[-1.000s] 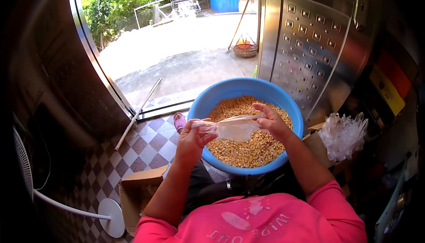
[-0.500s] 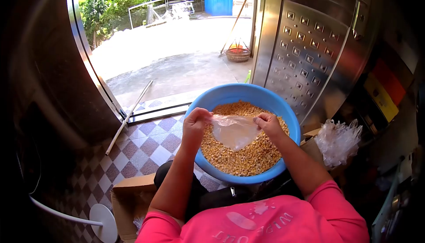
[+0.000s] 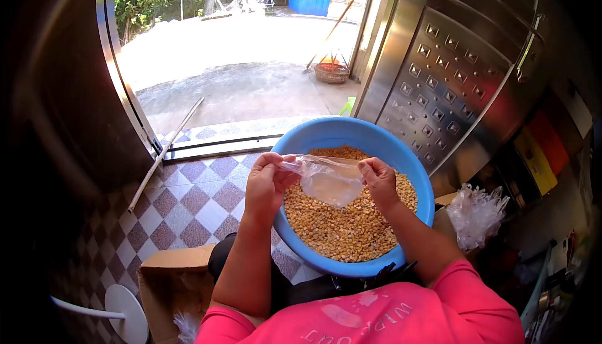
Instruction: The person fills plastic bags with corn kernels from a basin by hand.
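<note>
A clear plastic bag is stretched between my two hands, above a wide blue tub. My left hand pinches the bag's left end, its fingers closed on the bunched film. At the opposite end, my right hand grips the bag's edge between thumb and fingers. Loose yellow corn kernels fill much of the tub below; the bag hides part of them. Whether the bag holds anything is hard to make out, though it looks thin and see-through.
To the right, a bundle of clear plastic bags sits by the metal door. An open cardboard box stands at lower left, near a round white base. A pole leans across the threshold; a wicker basket is outside.
My left hand has turned and gathered more of the bag's film at its end. The bag's upper edge is pulled more taut. The whole view has shifted slightly.
</note>
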